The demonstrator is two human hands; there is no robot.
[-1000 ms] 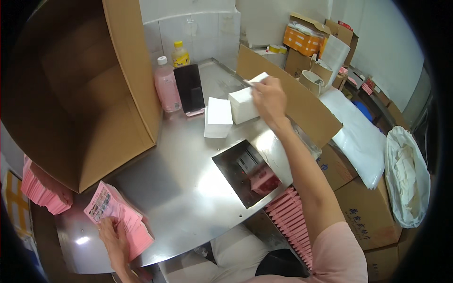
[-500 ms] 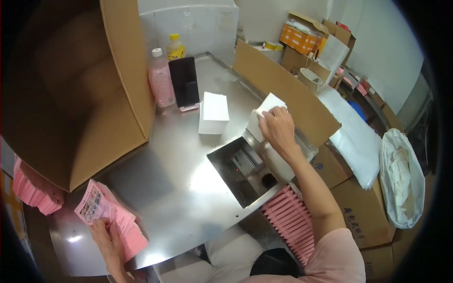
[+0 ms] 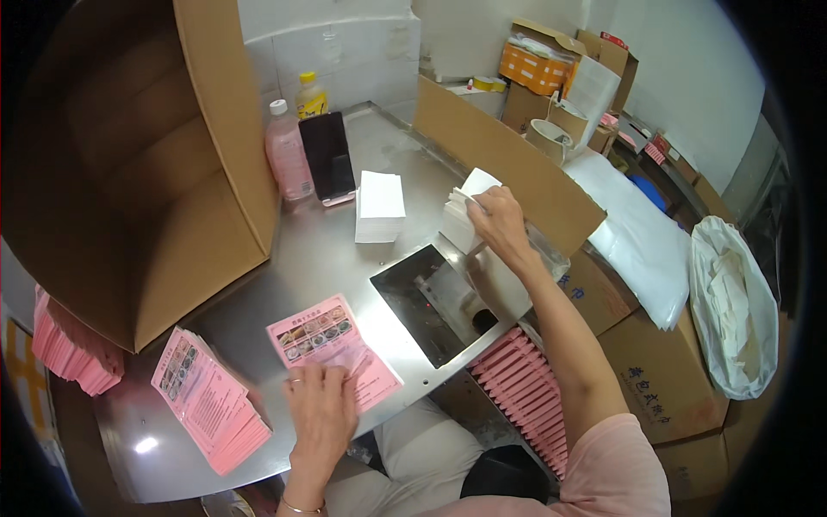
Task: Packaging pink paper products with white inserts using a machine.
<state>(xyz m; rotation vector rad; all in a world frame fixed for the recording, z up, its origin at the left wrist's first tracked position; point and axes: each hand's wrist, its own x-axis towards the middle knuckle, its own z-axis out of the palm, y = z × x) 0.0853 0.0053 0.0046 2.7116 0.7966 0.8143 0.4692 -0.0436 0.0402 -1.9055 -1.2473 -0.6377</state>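
Note:
My left hand (image 3: 320, 412) lies with fingers stretched over a pink printed paper sheet (image 3: 312, 329), at the front of the metal table. To its left rests a fanned stack of the same pink sheets (image 3: 215, 405). At the right of the table, my right hand (image 3: 500, 220) pinches white folded paper napkins (image 3: 479, 183) at the top of a white napkin stack (image 3: 458, 226); their edges are lifted apart, and the fingertips are partly hidden. Another neat white napkin stack (image 3: 381, 207) stands to the left of that hand.
A rectangular opening (image 3: 405, 297) is cut into the metal table (image 3: 301, 267). A large cardboard box (image 3: 224, 129) stands at left. Behind are a phone (image 3: 328, 157), a pink bottle (image 3: 288, 155) and a yellow-capped bottle (image 3: 312, 96). Pink packets (image 3: 525, 388) line up below the right edge.
My left hand has moved right from the pink stack, bringing one sheet beside the opening. My right hand stays at the white stack, where the top napkins now stand lifted apart.

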